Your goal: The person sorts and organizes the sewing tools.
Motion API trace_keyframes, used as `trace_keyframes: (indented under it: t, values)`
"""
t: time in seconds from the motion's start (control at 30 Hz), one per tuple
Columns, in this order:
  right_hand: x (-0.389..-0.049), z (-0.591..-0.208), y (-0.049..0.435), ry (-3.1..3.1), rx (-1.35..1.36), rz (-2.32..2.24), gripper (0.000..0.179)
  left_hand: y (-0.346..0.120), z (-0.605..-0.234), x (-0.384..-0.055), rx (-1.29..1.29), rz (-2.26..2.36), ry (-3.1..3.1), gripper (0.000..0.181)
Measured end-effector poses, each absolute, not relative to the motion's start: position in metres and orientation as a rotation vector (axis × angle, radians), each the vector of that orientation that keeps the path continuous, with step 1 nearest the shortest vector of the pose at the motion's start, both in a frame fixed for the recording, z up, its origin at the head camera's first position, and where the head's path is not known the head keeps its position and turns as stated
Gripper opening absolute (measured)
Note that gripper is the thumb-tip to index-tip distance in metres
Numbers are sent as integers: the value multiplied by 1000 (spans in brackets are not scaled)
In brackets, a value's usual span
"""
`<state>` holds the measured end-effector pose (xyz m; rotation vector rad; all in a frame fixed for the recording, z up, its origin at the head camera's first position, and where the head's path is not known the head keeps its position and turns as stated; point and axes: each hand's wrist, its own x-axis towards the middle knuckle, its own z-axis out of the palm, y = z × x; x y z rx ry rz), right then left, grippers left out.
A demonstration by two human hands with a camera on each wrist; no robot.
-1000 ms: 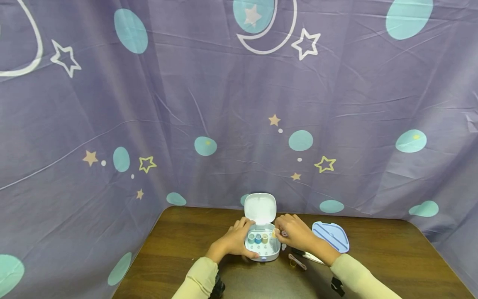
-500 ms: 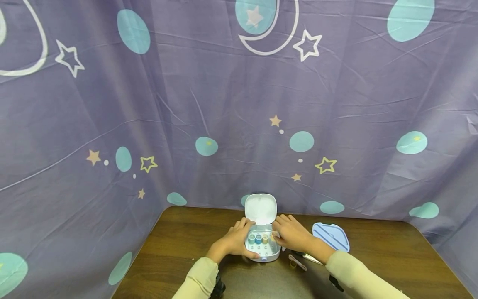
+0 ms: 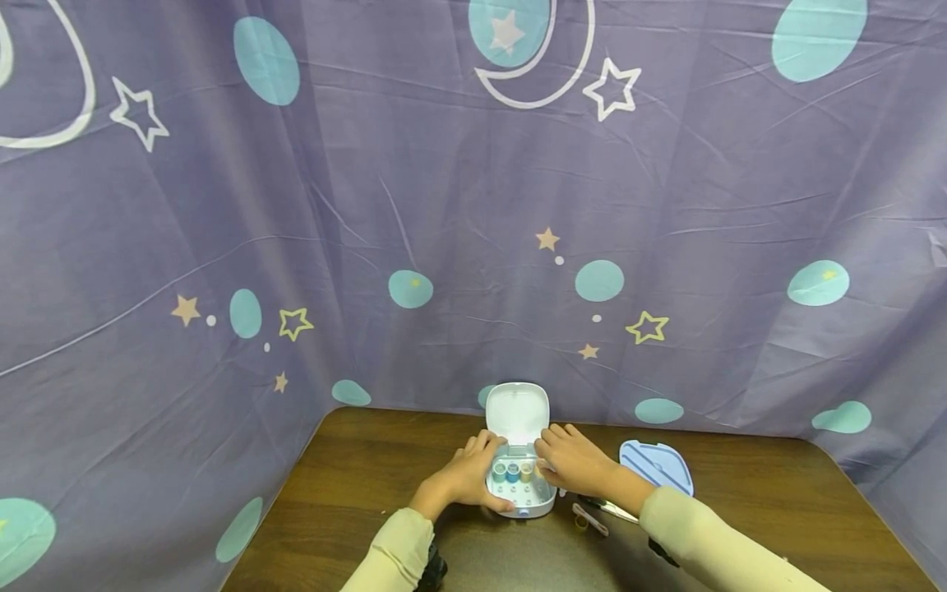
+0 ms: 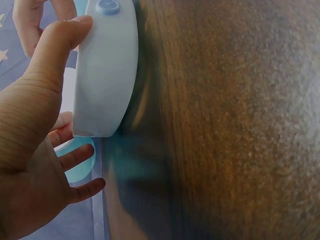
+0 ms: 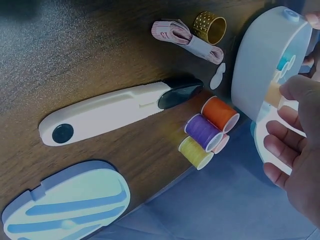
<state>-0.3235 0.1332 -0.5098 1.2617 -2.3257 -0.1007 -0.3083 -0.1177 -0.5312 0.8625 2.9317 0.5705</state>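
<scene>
A white sewing box (image 3: 524,512) stands on the table with its lid (image 3: 518,411) raised. My left hand (image 3: 464,477) holds its left side, the thumb on the front rim and the other fingers behind. Inside, a teal thread spool (image 3: 499,473), a blue spool (image 3: 513,472) and a tan spool (image 3: 526,472) form a row at the back. At the row's right end my right hand (image 3: 573,462) pinches a peach thread spool (image 5: 273,94), largely covered by the fingers in the head view. Several small pegs show in front of the row.
Right of the box lie orange (image 5: 220,114), purple (image 5: 203,132) and yellow (image 5: 195,153) thread spools, a pinkish one half hidden. Nearby are white snips (image 5: 110,112), a folded tape measure (image 5: 185,40), a gold thimble (image 5: 210,28) and a blue tray (image 3: 658,467). A curtain hangs behind.
My right hand has moved slightly left, bringing the peach spool from the box's right edge to the end of the row. The left hand keeps its hold on the box.
</scene>
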Motion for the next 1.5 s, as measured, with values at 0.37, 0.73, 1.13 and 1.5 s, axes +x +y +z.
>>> trace_keyframes:
  t: [0.37, 0.73, 1.13, 1.5]
  values:
    - [-324, -509, 130, -2305, 1285, -170, 25, -118, -531, -309, 864, 570, 2931, 105]
    - [-327, -513, 125, -2341, 1267, -214, 23, -117, -530, -308, 863, 569, 2929, 104]
    - [-328, -512, 125, -2374, 1248, -174, 22, -117, -528, -307, 875, 569, 2920, 105]
    - [-330, -512, 125, -2446, 1244, -167, 20, -117, -529, -307, 867, 573, 2927, 105]
